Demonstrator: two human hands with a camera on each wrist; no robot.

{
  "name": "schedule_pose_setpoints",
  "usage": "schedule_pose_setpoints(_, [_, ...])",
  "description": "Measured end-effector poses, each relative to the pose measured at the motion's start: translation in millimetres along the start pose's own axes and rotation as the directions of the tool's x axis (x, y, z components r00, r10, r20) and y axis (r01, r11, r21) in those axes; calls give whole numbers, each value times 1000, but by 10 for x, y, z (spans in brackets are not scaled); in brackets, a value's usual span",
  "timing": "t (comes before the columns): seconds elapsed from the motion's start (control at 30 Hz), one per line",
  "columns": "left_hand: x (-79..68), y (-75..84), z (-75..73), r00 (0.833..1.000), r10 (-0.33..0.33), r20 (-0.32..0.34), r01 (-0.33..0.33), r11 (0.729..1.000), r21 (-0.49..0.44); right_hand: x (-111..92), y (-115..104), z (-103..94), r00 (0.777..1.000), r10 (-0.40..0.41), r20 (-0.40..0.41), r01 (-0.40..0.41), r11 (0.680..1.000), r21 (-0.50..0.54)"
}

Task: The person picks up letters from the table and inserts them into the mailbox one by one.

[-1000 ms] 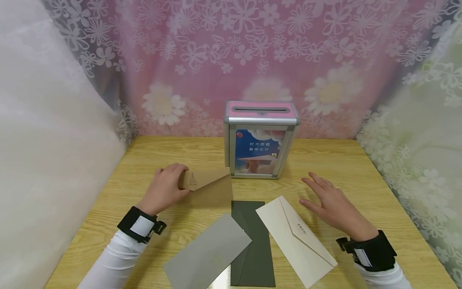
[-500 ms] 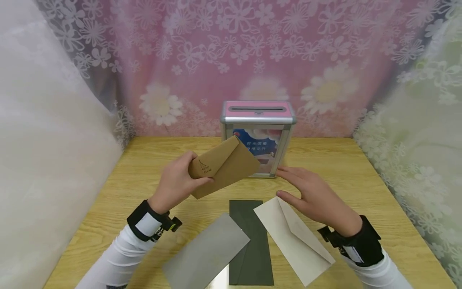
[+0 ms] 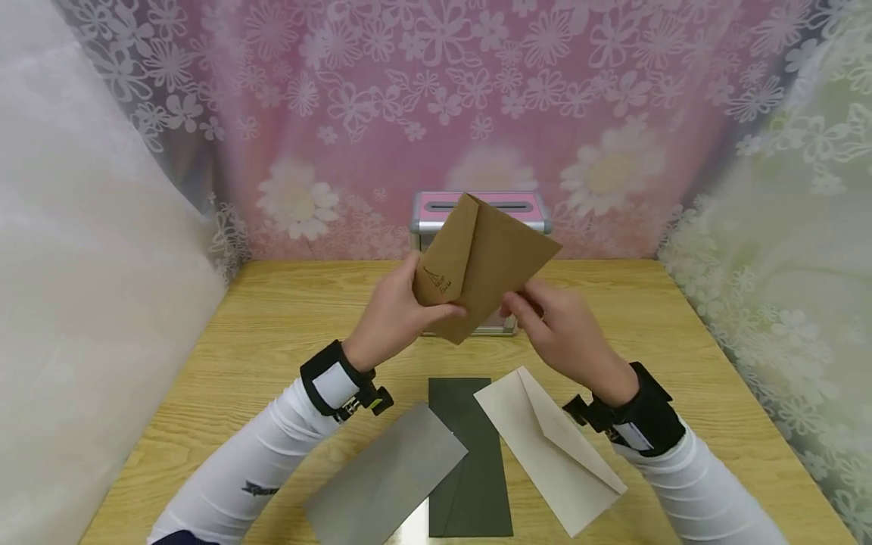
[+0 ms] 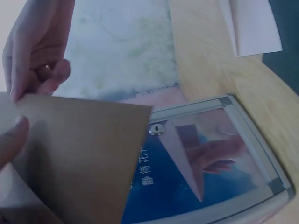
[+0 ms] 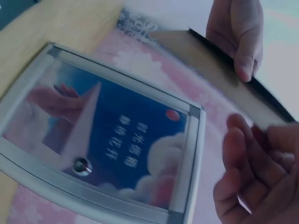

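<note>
Raised between the hands, a brown kraft envelope (image 3: 507, 250), tilted corner-up, with flap and little sailboat print (image 3: 433, 277) facing the wearer. On its flap end, the left hand (image 3: 395, 314): thumb laid across the front, fingers mostly hidden behind, gripping from both faces, probably to keep the paper from bending. At the opposite edge, low down, the right hand (image 3: 568, 329): thumb and forefinger pinching, other fingers curled in, likely to steady the tilt.

Straight beyond the hands and partly masked by the envelope, an upright metal-framed letter box (image 5: 131, 130) with pink slotted top, keyhole lock (image 5: 81, 166) and Chinese lettering over a blue picture; slot and printed front turned toward the wearer, apparently for easy access. Contact between envelope and box: impossible to tell.

Nearer than the hands, three flat envelopes: grey (image 3: 388, 477) toward the left hand, overlapping a dark green-grey one (image 3: 487, 462) in the middle; cream (image 3: 552, 454) below the right hand, one corner over the dark one; perhaps laid there for easy reach.

Underneath, a yellow wood-grain table (image 3: 232, 356). Behind the hands' work, a pink floral curtain (image 3: 409, 83); whitish cloth (image 3: 102, 250) beyond the left arm, pale green floral cloth (image 3: 783, 288) beyond the right.
</note>
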State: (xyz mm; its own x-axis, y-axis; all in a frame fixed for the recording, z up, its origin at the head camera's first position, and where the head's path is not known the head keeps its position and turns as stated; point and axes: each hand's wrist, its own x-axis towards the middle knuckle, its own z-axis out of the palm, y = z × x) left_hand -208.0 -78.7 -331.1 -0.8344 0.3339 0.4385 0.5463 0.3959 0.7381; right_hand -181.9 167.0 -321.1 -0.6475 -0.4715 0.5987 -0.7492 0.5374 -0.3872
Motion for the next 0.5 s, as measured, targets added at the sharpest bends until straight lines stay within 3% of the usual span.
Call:
schedule_pose_setpoints(0.1, [109,137,-19,996,78,34,-73,990,-122,143,37,-119,997,0,-77,0,1000,1])
schedule_pose_setpoints(0.23, [242,379,-94,981,189,53,-168,949,-267,392,69,-292,984,-10,-176,4,999,-35])
schedule_pose_setpoints(0.33, [386,477,-135,969,248,-19,-246,946,-213,581,70,-406,973,-3,-230,1,1000,-8])
schedule_pose_setpoints(0.5, [743,436,-203,942,259,-216,-269,963,-20,875,46,-575,955,9,-297,-11,1000,-5])
